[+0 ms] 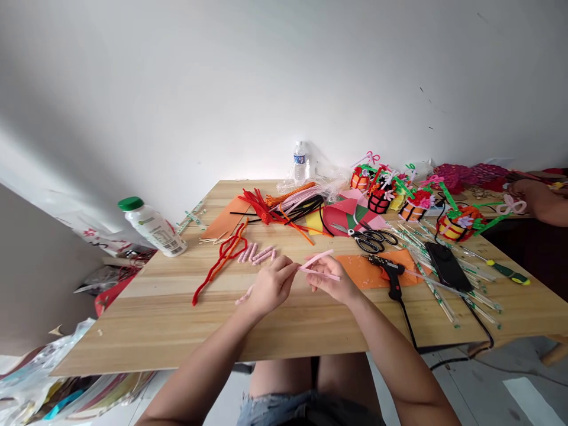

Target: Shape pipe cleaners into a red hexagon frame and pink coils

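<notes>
My left hand (pixel 276 283) is closed in a pinch on the bent end of a pink pipe cleaner (pixel 320 257), folded into a narrow V. Its two free ends point right, across my right hand (pixel 333 283), whose curled fingers hold it near the fold. Several pink coiled pipe cleaner pieces (pixel 262 255) lie just beyond my left hand, and another coiled piece (pixel 244 294) is partly hidden behind that wrist. Red and orange pipe cleaners (pixel 220 260) lie further left. Right of my right hand, a black glue gun (pixel 390 273) rests on an orange sheet (pixel 355 271).
Black scissors (pixel 370 238), a pile of pipe cleaners (pixel 288 204), a phone (pixel 447 266), wrapped sticks (pixel 444 305) and a screwdriver (pixel 508 272) lie about. Small flower baskets (pixel 415 206) stand at the back right. A white bottle (pixel 155 228) stands left. Another person's arm (pixel 541 200) reaches in.
</notes>
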Demonstrator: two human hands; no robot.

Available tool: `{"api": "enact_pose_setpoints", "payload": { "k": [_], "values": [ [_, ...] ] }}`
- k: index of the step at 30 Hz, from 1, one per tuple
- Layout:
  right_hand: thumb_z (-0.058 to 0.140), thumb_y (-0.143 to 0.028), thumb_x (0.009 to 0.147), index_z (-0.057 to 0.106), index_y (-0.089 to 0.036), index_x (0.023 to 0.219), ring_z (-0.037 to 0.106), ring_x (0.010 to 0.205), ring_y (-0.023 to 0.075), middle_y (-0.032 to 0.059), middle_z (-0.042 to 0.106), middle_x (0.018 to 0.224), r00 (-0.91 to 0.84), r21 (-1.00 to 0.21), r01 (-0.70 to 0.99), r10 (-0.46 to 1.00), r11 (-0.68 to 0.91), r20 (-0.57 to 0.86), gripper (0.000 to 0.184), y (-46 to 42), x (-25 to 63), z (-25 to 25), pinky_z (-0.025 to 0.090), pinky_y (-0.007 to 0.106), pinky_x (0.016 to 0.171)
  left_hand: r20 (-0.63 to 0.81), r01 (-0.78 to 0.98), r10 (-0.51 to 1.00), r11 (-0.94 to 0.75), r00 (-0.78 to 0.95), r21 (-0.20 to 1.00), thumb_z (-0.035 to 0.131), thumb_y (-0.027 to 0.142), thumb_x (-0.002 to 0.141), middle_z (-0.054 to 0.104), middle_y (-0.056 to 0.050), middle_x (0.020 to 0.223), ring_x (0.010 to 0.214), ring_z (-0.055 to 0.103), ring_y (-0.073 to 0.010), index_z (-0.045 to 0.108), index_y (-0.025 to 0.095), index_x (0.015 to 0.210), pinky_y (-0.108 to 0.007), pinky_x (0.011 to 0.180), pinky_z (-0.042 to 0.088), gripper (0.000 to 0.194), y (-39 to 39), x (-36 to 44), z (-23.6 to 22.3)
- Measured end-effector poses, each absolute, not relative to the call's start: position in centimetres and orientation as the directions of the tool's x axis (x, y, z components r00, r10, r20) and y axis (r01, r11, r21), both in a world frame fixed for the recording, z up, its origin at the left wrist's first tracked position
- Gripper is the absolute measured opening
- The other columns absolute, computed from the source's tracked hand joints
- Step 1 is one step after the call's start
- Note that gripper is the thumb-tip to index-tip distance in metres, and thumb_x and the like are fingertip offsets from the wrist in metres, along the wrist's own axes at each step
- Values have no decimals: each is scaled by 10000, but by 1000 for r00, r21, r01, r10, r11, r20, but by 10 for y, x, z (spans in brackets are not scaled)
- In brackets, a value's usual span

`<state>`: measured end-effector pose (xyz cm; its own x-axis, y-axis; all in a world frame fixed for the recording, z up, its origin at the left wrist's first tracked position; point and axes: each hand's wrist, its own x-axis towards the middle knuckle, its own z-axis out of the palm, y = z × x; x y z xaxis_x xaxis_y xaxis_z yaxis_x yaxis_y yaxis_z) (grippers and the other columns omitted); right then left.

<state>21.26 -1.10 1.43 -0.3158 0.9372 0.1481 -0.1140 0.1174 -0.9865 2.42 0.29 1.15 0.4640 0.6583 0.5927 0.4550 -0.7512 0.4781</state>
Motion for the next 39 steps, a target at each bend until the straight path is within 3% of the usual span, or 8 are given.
{"api": "enact_pose_setpoints", "payload": {
  "k": [6, 11, 15, 19, 26, 31, 35, 39],
  "values": [
    [648, -423, 785, 632, -141, 882, 528, 508, 109, -9, 561, 585, -254, -985, -95, 954, 142, 162, 299, -14, 206, 14, 458, 227, 463, 662, 504, 563, -806, 494, 309, 442, 224, 906, 604, -77, 857, 739, 575, -146, 575, 152, 1076, -250, 647, 459, 229, 1, 27, 6],
    [614, -406, 822, 659, -152, 806, 548, 521, 111, 45, 621, 725, -302, -947, 28, 906, 321, 298, 258, -15, 207, 18, 477, 239, 469, 554, 354, 686, -723, 471, 593, 423, 286, 909, 576, -65, 793, 713, 541, -136, 602, 141, 848, -251, 644, 445, 238, 0, 30, 13],
    [586, -271, 869, 707, -182, 834, 603, 690, 143, 75, 660, 789, -459, -690, 123, 657, 713, 598, 155, -20, 213, 30, 510, 264, 622, 30, 126, 756, -148, 654, 981, 561, 459, 805, 432, 28, 566, 484, 354, -71, 576, 123, 727, -194, 449, 284, 346, -1, 24, 18],
    [615, -235, 854, 721, -187, 854, 608, 720, 135, 68, 647, 794, -540, -695, 35, 599, 718, 591, 117, -23, 216, 35, 515, 252, 649, -209, 48, 572, 283, 793, 958, 677, 494, 689, 357, 59, 521, 428, 219, -34, 582, 105, 719, -192, 412, 136, 402, -3, 20, 19],
    [631, -358, 831, 677, -151, 924, 609, 600, 119, 52, 591, 833, -581, -981, -181, 797, 72, 165, 231, -17, 223, 30, 520, 251, 498, 335, 9, 759, -409, 558, 913, 562, 413, 838, 561, -38, 692, 600, 488, -96, 600, 110, 772, -212, 550, 368, 313, -2, 25, 22],
    [710, -436, 729, 583, -135, 945, 593, 500, 143, 8, 606, 605, -536, -960, -126, 832, -248, -144, 392, -13, 220, 21, 474, 228, 391, 704, 322, 417, -906, 575, 273, 443, 198, 891, 615, -68, 736, 631, 547, -125, 624, 141, 888, -235, 565, 396, 189, -2, 27, 13],
    [660, -464, 765, 610, -133, 803, 565, 479, 130, 10, 588, 582, -459, -995, 96, 887, 0, -44, 336, -11, 219, 17, 467, 236, 415, 703, 484, 434, -863, 564, 145, 407, 186, 887, 591, -51, 695, 565, 521, -123, 616, 140, 858, -232, 515, 370, 216, -3, 31, 10],
    [502, -275, 906, 672, -156, 813, 592, 664, 153, 81, 653, 757, -481, -588, 370, 690, 719, 541, 227, -13, 219, 24, 495, 284, 612, 551, 452, 674, -739, 493, 500, 418, 236, 883, 604, -48, 701, 608, 535, -129, 615, 141, 802, -242, 570, 393, 233, -3, 29, 16]
  ]
}}
